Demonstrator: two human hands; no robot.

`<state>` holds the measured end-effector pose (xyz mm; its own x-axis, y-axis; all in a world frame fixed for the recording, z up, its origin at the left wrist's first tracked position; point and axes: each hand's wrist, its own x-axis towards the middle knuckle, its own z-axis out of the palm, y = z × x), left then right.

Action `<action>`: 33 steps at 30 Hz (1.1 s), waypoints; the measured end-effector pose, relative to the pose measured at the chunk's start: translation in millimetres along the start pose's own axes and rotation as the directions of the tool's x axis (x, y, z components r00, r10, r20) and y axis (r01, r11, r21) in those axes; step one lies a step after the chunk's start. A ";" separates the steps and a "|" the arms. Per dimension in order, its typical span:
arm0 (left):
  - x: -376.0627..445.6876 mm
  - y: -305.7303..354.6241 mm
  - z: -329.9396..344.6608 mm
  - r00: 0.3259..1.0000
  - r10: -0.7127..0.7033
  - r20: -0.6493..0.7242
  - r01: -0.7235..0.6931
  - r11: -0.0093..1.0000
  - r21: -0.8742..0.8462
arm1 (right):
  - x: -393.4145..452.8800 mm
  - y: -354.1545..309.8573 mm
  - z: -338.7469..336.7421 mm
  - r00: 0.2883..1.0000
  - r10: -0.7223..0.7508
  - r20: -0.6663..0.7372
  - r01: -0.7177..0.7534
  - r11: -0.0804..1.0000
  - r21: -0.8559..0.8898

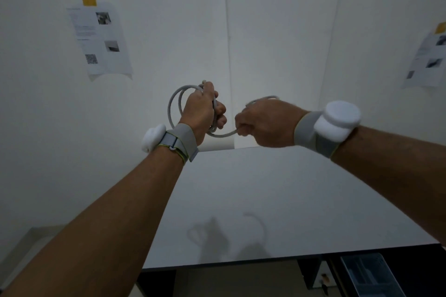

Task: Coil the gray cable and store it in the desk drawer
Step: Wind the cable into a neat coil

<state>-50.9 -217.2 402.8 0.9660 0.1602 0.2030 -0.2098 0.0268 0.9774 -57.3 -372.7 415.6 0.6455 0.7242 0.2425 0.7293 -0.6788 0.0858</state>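
Note:
The gray cable (171, 106) is held up in the air above the far edge of the white desk (277, 200). My left hand (201, 111) grips a bundle of its loops, which stand out to the left of the fist. A short stretch of cable runs from that bundle to my right hand (264, 122), which is closed on it, and another arc of cable curves over the back of that hand. The open desk drawer (366, 275) shows at the lower right, under the desk's front edge.
White walls stand close behind the desk, with a taped paper sheet (99, 38) at the left and another (427, 60) at the right. Both wrists wear gray bands with white pucks. Dark desk frame runs below the front edge.

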 end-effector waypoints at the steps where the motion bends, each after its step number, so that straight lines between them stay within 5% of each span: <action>1: -1.3 -0.1 -1.6 1.000 0.006 0.023 -0.007 0.999 0.046 | 1.5 1.6 -5.7 0.999 0.001 -0.039 0.001 0.999 0.044; 8: -10.4 -2.8 1.9 0.984 0.014 0.176 -0.036 0.992 0.120 | 7.7 15.3 -30.1 0.970 0.042 -0.240 0.021 0.967 0.253; 16: -25.3 8.4 12.4 0.918 -0.086 0.388 0.176 0.963 -0.203 | 21.8 33.5 -28.7 0.877 0.326 -0.353 -0.011 0.748 0.664; 21: -30.2 22.0 16.6 0.838 -0.024 0.546 0.205 0.940 -0.273 | 31.3 26.8 -19.2 0.857 0.461 -0.232 -0.077 0.558 0.826; 24: -32.8 29.3 15.6 0.842 -0.003 0.539 0.170 0.950 -0.260 | 33.2 15.9 -16.7 0.841 0.539 -0.055 -0.110 0.270 0.957; 26: -33.3 31.0 10.1 0.829 -0.007 0.559 0.181 0.950 -0.256 | 30.4 13.0 -16.0 0.860 0.510 0.018 -0.122 0.170 0.978; 30: -35.7 28.0 -2.2 0.801 -0.004 0.598 0.219 0.933 -0.287 | 22.8 10.4 -11.4 0.939 0.338 0.068 -0.108 0.101 0.989; 33: -36.9 23.8 -9.2 0.821 -0.014 0.571 0.220 0.930 -0.294 | 18.0 8.3 -9.4 0.940 0.326 0.098 -0.173 0.211 0.962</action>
<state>-92.9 -213.4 418.1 0.8823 -0.4319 0.1873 -0.0273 0.3501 0.9363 -41.7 -366.4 429.7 0.8670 0.4716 0.1611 0.2598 -0.1517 -0.9537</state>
